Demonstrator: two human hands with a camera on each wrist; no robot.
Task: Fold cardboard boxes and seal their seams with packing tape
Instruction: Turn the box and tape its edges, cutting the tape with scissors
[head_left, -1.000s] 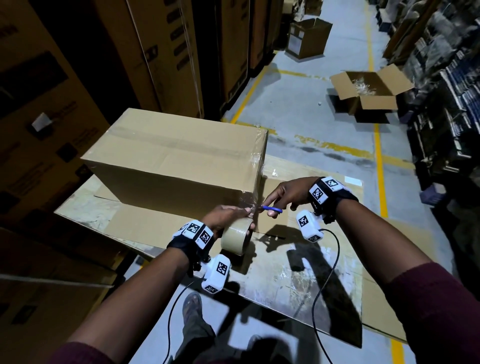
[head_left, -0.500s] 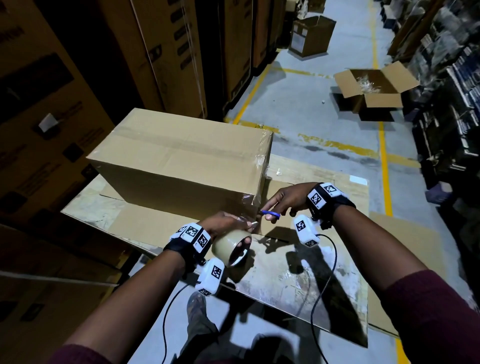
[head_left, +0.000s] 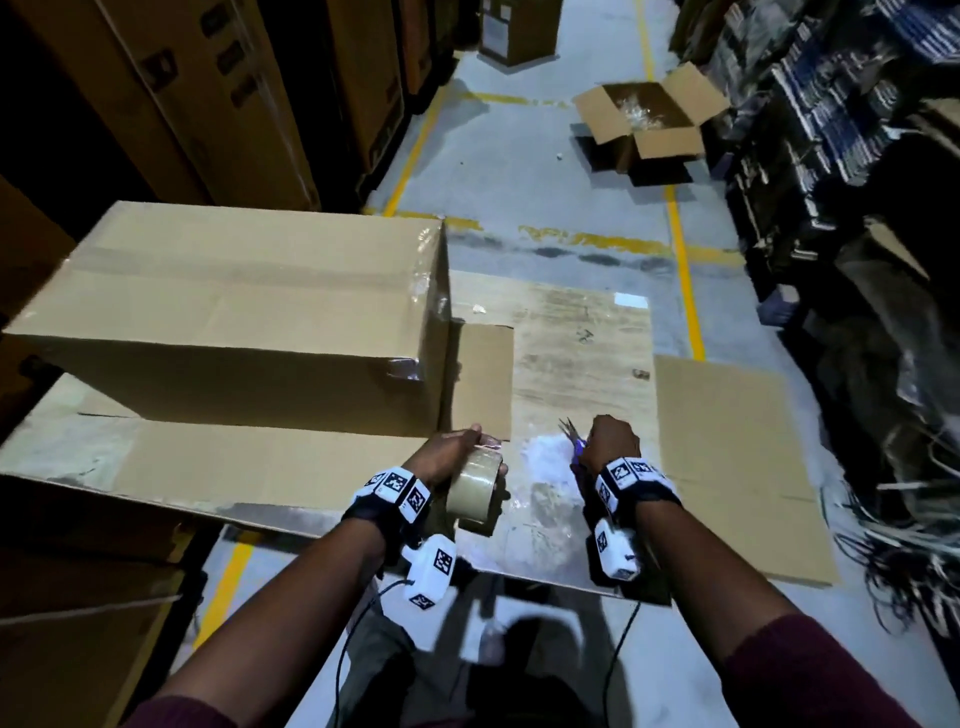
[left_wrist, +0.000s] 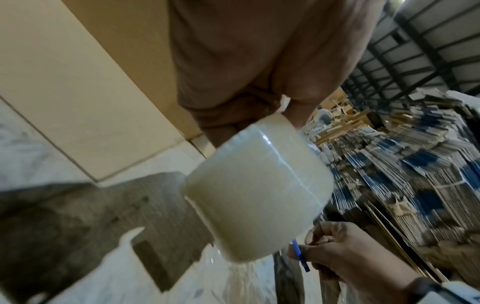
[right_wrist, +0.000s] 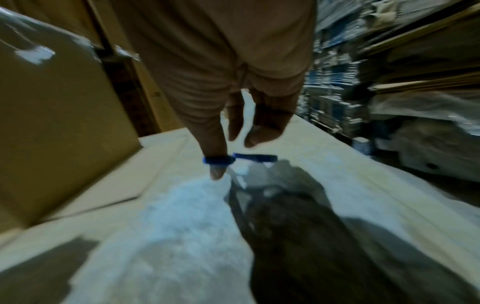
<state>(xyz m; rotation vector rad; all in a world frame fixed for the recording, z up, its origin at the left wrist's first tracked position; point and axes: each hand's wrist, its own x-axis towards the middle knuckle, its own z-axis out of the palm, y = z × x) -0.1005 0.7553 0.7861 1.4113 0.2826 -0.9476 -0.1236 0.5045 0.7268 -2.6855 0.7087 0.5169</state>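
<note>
Head view had your left hand (head_left: 451, 453) wrapped around the tape roll (head_left: 475, 492), held just above the table (head_left: 576, 332) near its front edge. Your right hand (head_left: 613, 446) was curled on the blue-handled scissors (right_wrist: 240, 161), thumb through a loop, blades pointing away from you. The big taped cardboard box (head_left: 249, 312) sat on the table's left side, just beyond your left hand.

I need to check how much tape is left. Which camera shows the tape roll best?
The left wrist view: the tape roll fills the frame, close and well lit, gripped by the left hand. The head view shows it small and from above, partly behind that hand. The right wrist view does not show the roll at all.
</note>
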